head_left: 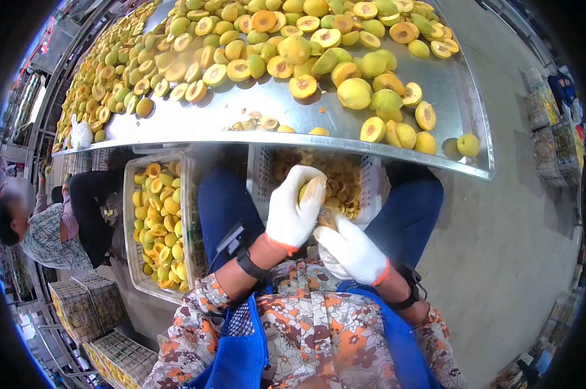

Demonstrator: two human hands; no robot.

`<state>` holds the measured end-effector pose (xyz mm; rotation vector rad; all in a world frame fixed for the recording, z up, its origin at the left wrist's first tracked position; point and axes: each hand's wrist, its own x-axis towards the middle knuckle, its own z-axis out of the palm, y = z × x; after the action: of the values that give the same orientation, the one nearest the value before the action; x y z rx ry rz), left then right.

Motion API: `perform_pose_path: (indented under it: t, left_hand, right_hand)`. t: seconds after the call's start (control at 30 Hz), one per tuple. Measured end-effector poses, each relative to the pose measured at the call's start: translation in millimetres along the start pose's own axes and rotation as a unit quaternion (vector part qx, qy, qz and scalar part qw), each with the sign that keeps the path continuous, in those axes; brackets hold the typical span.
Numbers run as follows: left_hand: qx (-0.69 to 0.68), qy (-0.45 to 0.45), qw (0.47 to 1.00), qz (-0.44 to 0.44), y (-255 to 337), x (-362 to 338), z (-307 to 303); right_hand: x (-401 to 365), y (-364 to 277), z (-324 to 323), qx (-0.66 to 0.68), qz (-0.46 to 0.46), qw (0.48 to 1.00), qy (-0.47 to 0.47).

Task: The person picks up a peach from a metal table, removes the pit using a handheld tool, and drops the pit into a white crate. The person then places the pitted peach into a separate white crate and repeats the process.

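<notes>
Wearing a white glove, my left hand (296, 209) is closed around a yellow-green peach half (304, 190), mostly covered by the fingers. My right hand (354, 251), also gloved, is closed on a small tool with a brownish handle (326, 219); its working end meets the fruit and is hard to make out. Both hands are close together above a white crate (370, 185) between my knees. Brown and yellow pieces (345, 194) lie in that crate.
A metal table (202, 123) in front bears many whole and halved peaches, some with pits. A crate of yellow peach halves (129, 240) stands at my left. Farther left sits another person (56, 236), near stacked crates (88, 305). More crates (552, 152) stand at far right.
</notes>
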<state>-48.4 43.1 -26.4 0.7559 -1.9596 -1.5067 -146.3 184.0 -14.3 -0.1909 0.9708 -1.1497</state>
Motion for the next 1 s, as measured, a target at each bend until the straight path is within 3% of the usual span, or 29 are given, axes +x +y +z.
perform_pose_path:
  t: [0.03,0.07,0.1,0.13,0.17,0.23,0.33,0.5,0.63,0.77,0.87,0.9,0.97,1.0]
  left_hand:
    - [0.013,0.039,0.999,0.028,-3,-4,5]
    - [0.027,0.078,0.995,0.055,-4,-5,8]
    - [0.025,0.077,0.995,0.057,-1,-3,6]
    - [0.012,0.042,0.999,0.002,3,-2,3]
    - [-0.001,0.007,0.998,-0.055,5,-1,0]
    - [-0.01,-0.008,0.998,-0.068,0,-1,-1]
    - [-0.035,0.019,0.999,-0.013,-15,-4,0]
    - [-0.198,-0.134,0.969,-0.057,-28,9,-11]
    - [-0.197,-0.192,0.961,-0.036,-29,20,-16]
    - [-0.213,-0.316,0.924,-0.014,-33,43,-30]
    - [-0.225,-0.338,0.914,-0.009,-33,48,-36]
    - [-0.225,-0.334,0.915,-0.01,-33,45,-35]
    - [-0.309,-0.224,0.924,-0.004,-30,33,-28]
    - [-0.293,-0.169,0.94,0.042,-26,28,-24]
  right_hand:
    - [7,16,-10,-0.002,-0.004,1.0,0.001]
    - [19,40,-27,-0.229,-0.153,0.961,-0.025]
    - [23,44,-27,-0.439,-0.29,0.849,-0.048]
    - [23,47,-26,-0.215,-0.198,0.956,-0.025]
    - [15,32,-16,-0.215,-0.197,0.956,-0.024]
    - [1,2,3,0.003,0.009,1.0,-0.002]
    - [4,5,-2,0.048,0.033,0.997,-0.047]
    - [5,3,-8,0.152,0.065,0.981,-0.105]
    - [7,0,-10,0.279,0.105,0.941,-0.163]
    - [15,6,-9,0.337,0.112,0.911,-0.21]
    - [20,6,-6,0.343,0.107,0.903,-0.234]
    - [21,4,-5,0.334,0.099,0.903,-0.251]
    - [22,-3,-5,0.32,0.102,0.908,-0.252]
    - [21,-6,-3,0.306,0.1,0.913,-0.252]
